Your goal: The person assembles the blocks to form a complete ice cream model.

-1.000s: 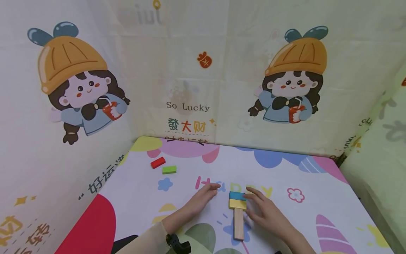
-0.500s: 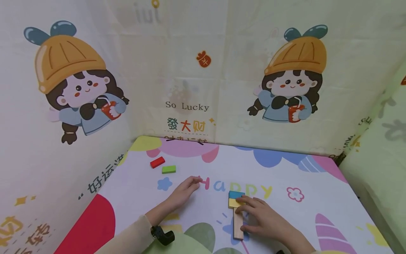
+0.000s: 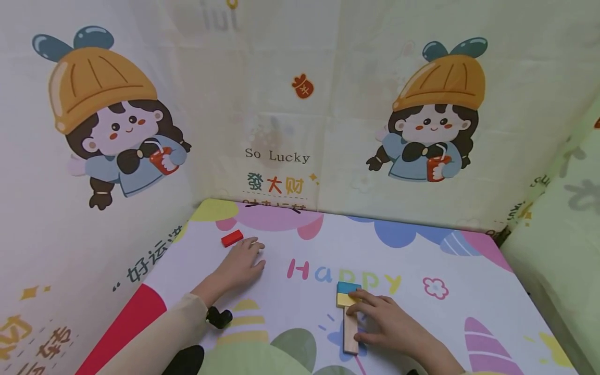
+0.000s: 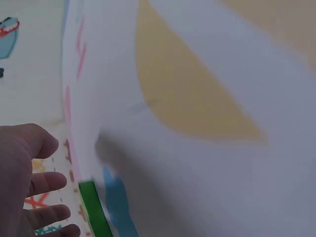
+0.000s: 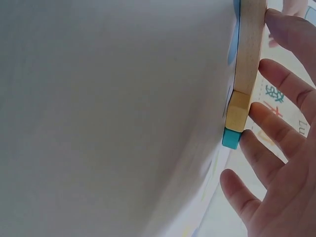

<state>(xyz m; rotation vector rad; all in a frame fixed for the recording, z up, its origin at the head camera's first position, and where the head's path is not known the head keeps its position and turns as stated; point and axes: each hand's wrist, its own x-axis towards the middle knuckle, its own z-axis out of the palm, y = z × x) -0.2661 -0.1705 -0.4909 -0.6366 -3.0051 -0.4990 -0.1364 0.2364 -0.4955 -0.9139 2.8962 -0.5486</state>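
Note:
My left hand reaches over the green block, its fingers spread and holding nothing. In the head view that hand hides the block; in the left wrist view the block lies on the tabletop beyond the fingertips. A red block sits right by the hand's far side. My right hand rests spread fingertips along a row of blocks lying flat: a plain wooden block nearest me, a yellow block set crosswise at its far end, and a blue block against the yellow one.
The tabletop wears a white printed cover with pastel shapes and the word Happy. Behind it and at both sides hang cream printed cloths. A black strap device is on the left wrist.
My left hand has moved left and away from me, from near the printed letters to over the green block. The right hand has shifted slightly nearer me, onto the row, then stayed there.

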